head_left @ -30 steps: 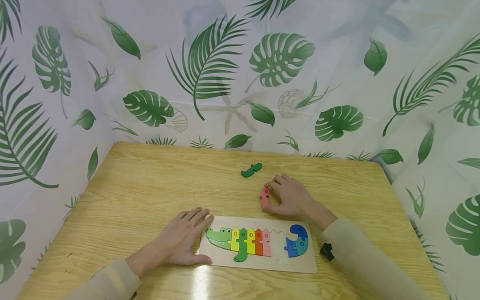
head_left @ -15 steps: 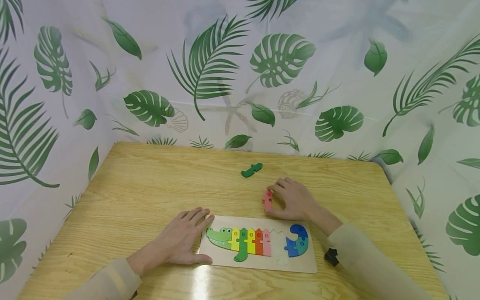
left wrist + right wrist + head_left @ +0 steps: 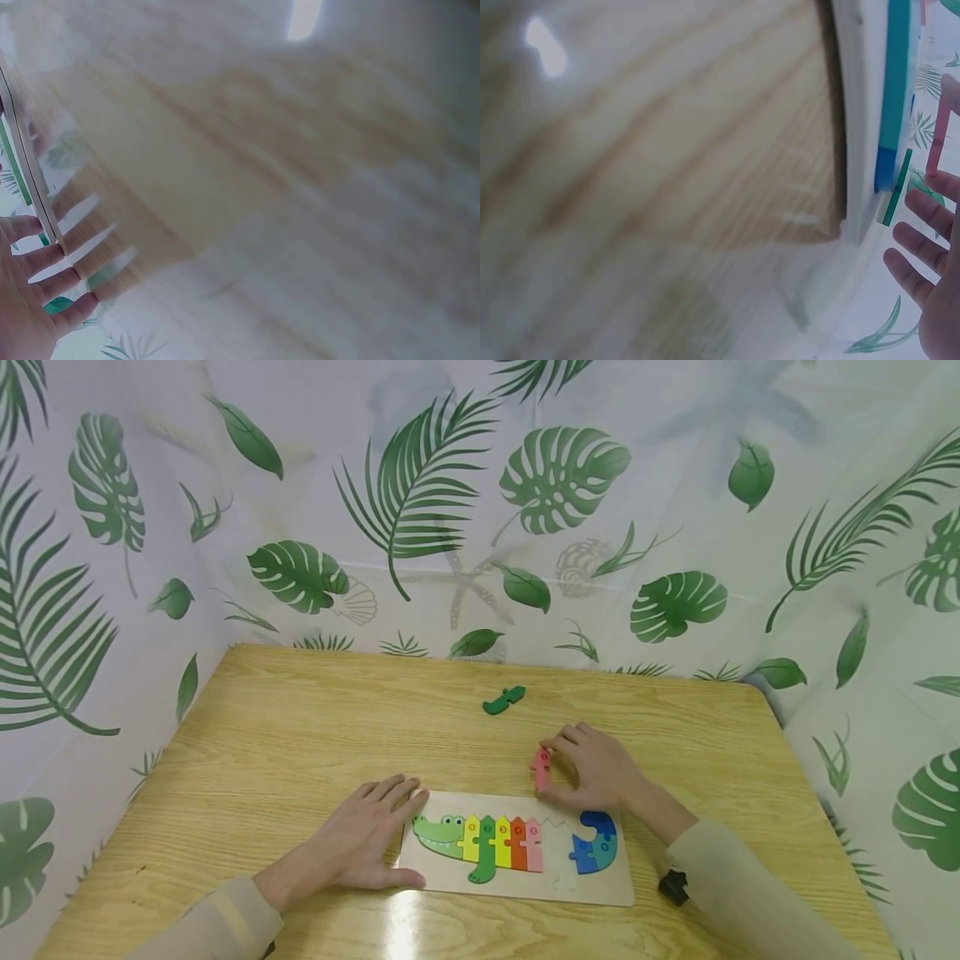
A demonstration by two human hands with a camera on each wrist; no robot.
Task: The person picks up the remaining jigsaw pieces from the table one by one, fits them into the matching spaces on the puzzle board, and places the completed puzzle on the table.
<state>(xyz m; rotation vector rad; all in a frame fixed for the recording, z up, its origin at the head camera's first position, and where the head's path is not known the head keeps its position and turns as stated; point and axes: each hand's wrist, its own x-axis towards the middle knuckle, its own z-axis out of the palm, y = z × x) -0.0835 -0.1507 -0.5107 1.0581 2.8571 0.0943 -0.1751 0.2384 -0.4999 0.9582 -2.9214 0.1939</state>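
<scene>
A wooden crocodile puzzle board (image 3: 442, 881) lies near the table's front, with the head, several numbered body pieces and a blue tail (image 3: 603, 843) set in it. Between the pink piece (image 3: 533, 847) and the tail, a bare gap shows pale wood. My left hand (image 3: 367, 835) rests spread at the board's left end, its fingertips and thumb on the edge. My right hand (image 3: 596, 768) pinches a pink-red puzzle piece (image 3: 542, 768) between thumb and index finger, just beyond the board's far edge. In the right wrist view that piece (image 3: 939, 135) appears edge-on between the fingertips.
A dark green puzzle piece (image 3: 504, 700) lies loose farther back on the wooden table (image 3: 322, 718). Leaf-print cloth (image 3: 450, 527) hangs behind and on both sides. A black wrist device (image 3: 673, 887) shows under the right sleeve.
My right hand has come a little toward the board and to the right, carrying the pink-red puzzle piece. The left hand and the board stay where they were.
</scene>
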